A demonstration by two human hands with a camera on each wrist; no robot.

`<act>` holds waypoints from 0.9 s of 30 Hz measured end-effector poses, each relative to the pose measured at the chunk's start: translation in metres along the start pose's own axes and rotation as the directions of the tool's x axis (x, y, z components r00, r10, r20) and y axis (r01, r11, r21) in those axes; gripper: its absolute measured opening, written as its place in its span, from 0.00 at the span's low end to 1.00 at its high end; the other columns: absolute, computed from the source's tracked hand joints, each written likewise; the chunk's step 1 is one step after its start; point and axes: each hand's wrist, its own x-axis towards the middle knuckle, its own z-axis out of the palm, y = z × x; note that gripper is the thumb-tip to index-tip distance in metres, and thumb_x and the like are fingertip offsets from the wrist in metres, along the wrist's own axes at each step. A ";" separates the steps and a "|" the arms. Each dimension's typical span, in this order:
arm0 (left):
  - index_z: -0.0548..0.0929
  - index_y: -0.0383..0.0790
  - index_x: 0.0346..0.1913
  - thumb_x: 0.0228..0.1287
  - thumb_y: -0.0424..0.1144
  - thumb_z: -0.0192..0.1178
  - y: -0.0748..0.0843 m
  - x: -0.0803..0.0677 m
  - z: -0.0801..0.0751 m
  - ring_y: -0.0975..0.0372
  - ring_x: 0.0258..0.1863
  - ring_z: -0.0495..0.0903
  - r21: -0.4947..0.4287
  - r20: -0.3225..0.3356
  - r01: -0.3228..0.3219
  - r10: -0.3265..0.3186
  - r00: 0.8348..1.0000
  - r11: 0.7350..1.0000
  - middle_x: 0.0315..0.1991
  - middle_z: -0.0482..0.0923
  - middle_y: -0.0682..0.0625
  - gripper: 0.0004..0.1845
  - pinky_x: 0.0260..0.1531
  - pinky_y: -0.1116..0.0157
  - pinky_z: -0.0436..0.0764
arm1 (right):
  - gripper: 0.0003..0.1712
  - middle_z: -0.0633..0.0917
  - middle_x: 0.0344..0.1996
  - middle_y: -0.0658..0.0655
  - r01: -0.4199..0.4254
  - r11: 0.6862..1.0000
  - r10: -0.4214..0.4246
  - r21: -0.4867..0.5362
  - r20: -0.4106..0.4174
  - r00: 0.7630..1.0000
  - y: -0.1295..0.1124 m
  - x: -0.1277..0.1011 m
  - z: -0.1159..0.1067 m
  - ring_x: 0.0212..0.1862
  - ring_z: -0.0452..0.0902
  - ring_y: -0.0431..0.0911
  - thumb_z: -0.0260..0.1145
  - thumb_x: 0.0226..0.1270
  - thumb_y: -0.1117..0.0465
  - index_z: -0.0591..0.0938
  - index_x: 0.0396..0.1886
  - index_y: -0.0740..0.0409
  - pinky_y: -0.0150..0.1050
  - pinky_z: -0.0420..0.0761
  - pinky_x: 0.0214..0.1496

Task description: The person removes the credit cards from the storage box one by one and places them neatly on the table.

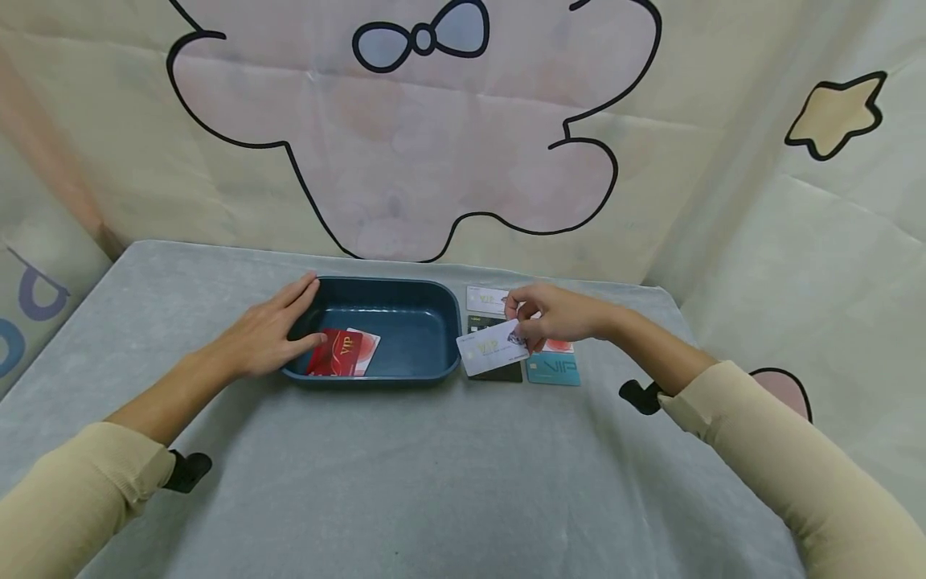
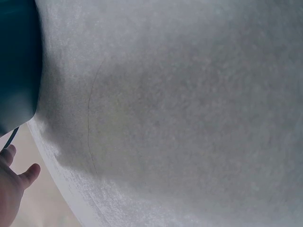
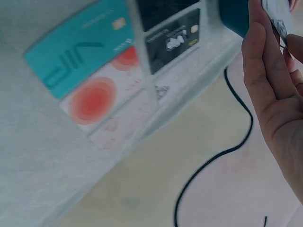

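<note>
My right hand [image 1: 555,314] pinches a white VIP card [image 1: 490,349] between thumb and fingers, just right of a dark blue tray [image 1: 412,334]. The card is tilted and overlaps the tray's right rim and a dark card [image 1: 506,373] in the head view. My left hand [image 1: 264,336] rests on the tray's left edge, fingers extended along the rim and thumb over the inside. In the tray lie a red VIP card [image 1: 334,354] and, partly under it, a white-and-red card [image 1: 370,344].
Right of the tray lie a white VIP card [image 1: 485,300], a black card [image 3: 173,40], a teal VIP card [image 1: 553,369], a card with red circles [image 3: 94,101] and a pale card [image 3: 123,120]. A grey cloth [image 1: 405,474] covers the table; a printed curtain [image 1: 405,161] hangs behind.
</note>
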 end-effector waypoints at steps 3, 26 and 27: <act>0.45 0.33 0.79 0.68 0.56 0.56 0.000 0.000 0.001 0.41 0.76 0.48 0.000 -0.002 0.001 -0.001 1.000 1.000 0.80 0.40 0.38 0.49 0.65 0.34 0.61 | 0.05 0.85 0.45 0.61 -0.021 1.000 0.021 0.014 0.009 1.000 0.012 -0.001 0.004 0.40 0.84 0.53 0.58 0.70 0.68 0.72 0.42 0.63 0.51 0.86 0.43; 0.46 0.33 0.79 0.68 0.55 0.57 0.001 0.000 0.001 0.40 0.76 0.49 0.004 -0.006 -0.002 0.002 1.000 1.000 0.80 0.41 0.37 0.49 0.64 0.33 0.60 | 0.07 0.86 0.35 0.61 -0.186 0.966 0.166 0.179 0.125 0.978 0.073 -0.002 0.042 0.32 0.87 0.54 0.59 0.70 0.69 0.71 0.44 0.66 0.45 0.87 0.39; 0.46 0.33 0.79 0.68 0.55 0.57 0.001 0.000 0.001 0.40 0.75 0.49 0.005 -0.006 0.000 0.000 1.000 1.000 0.80 0.41 0.37 0.49 0.64 0.33 0.60 | 0.07 0.86 0.34 0.61 -0.186 0.965 0.164 0.185 0.127 0.978 0.074 -0.001 0.044 0.32 0.87 0.53 0.59 0.70 0.69 0.71 0.44 0.66 0.45 0.87 0.39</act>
